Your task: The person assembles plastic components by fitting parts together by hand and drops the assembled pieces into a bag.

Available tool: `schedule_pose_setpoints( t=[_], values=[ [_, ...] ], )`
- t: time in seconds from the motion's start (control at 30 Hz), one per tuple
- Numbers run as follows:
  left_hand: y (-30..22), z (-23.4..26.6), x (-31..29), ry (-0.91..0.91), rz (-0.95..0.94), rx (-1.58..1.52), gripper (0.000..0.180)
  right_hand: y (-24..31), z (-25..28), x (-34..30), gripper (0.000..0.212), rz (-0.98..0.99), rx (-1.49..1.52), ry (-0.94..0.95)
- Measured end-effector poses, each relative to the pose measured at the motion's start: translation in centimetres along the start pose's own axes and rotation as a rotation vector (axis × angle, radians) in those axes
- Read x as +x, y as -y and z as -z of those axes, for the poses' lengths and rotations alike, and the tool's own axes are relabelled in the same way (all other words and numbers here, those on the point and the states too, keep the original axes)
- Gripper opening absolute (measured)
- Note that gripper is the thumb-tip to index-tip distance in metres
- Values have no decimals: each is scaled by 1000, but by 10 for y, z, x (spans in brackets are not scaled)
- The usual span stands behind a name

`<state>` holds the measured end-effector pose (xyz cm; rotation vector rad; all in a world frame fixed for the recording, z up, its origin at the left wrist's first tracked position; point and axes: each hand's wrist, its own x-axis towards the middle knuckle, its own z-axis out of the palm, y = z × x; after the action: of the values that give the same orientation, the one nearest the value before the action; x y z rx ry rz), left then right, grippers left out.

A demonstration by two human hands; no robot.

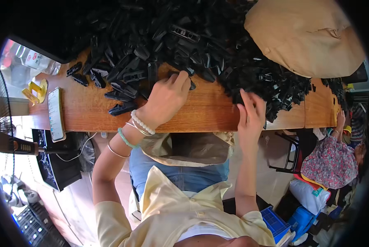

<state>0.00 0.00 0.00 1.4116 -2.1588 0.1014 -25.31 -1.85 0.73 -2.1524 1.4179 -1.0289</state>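
Note:
A wide heap of black plastic clip-like parts [131, 61] covers the far side of the wooden table [151, 117]. At its near edge my left hand [167, 99] is closed, fingers curled down around a black plastic part [192, 85] that shows only partly beside the fingertips. To the right, a pile of smaller black pieces [271, 88] reaches toward the table's front edge. My right hand [252, 111] touches that pile, thumb and fingers apart; whether a small piece lies between the fingertips is hidden.
An open sack [184, 159] hangs at the table's edge over my lap. A phone [56, 113] leans beside a yellow stand [36, 91] at left. A tan cloth bundle [303, 37] lies far right. A fan [3, 115] stands left; another person [330, 162] sits at right.

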Motion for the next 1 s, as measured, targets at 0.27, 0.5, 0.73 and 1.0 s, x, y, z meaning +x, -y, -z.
schedule_pose_setpoints(
  t=[0.27,0.5,0.73,1.0],
  values=[
    [-50,8,-53,-56,-184,43,17,8,-20,22,35,344,-315,14],
    [-49,33,-46,-94,280,-215,21,40,-15,-5,35,-108,387,234],
    [-24,23,-52,7,261,-423,22,40,-32,-18,34,-407,919,424],
    [-20,22,-52,2,253,-521,20,30,-31,1,29,105,346,354]
  ],
)
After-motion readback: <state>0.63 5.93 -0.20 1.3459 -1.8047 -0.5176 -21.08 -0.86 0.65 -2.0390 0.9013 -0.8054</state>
